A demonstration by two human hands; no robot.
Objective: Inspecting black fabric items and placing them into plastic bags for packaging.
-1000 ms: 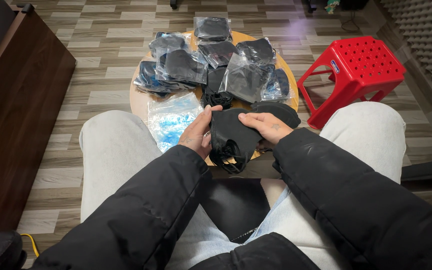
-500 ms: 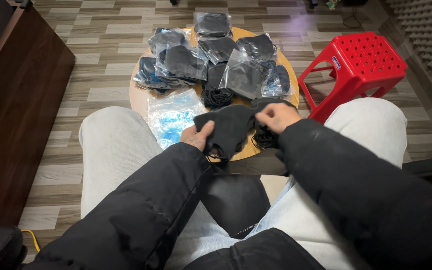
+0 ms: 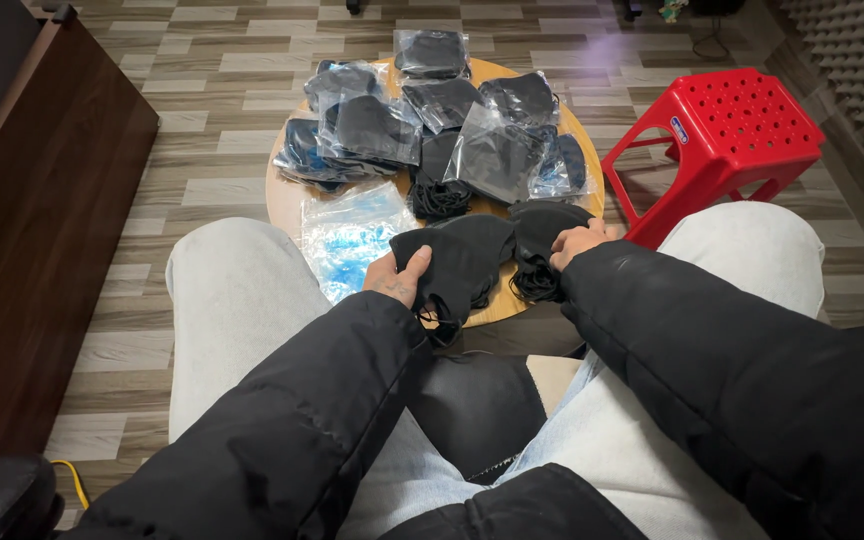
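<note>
Head view, looking down over the lap of a seated person in a black padded jacket and light grey trousers. The landmark is the round wooden table [image 3: 287, 200] standing on the striped plank floor just beyond the knees.

The left hand [image 3: 397, 280], at the near edge of the table, is clenched on a black mask [image 3: 457, 262]: the thumb lies on top of the fabric and the other fingers are hidden beneath it. The mask hangs partly over the near edge, its ear loops dangling below the hand.

The right hand [image 3: 577, 242], also at the near edge and to the right of the left hand, rests on a small stack of black masks [image 3: 542, 235]. Its fingers curl onto the top of the stack; whether they are gripping it cannot be told. The held mask touches this stack.

On the middle and far part of the table lie many clear bags of black masks [image 3: 497, 150], overlapping one another. A bundle of black loops [image 3: 439, 198] sits at the table's centre, between the bags and the hands. On the near left part of the table lies a clear bag with blue contents [image 3: 347, 235], just beside the left hand.

Right of the table stands a red plastic stool [image 3: 727, 130]. Well to the left of the table is a dark wooden cabinet [image 3: 32, 230].
</note>
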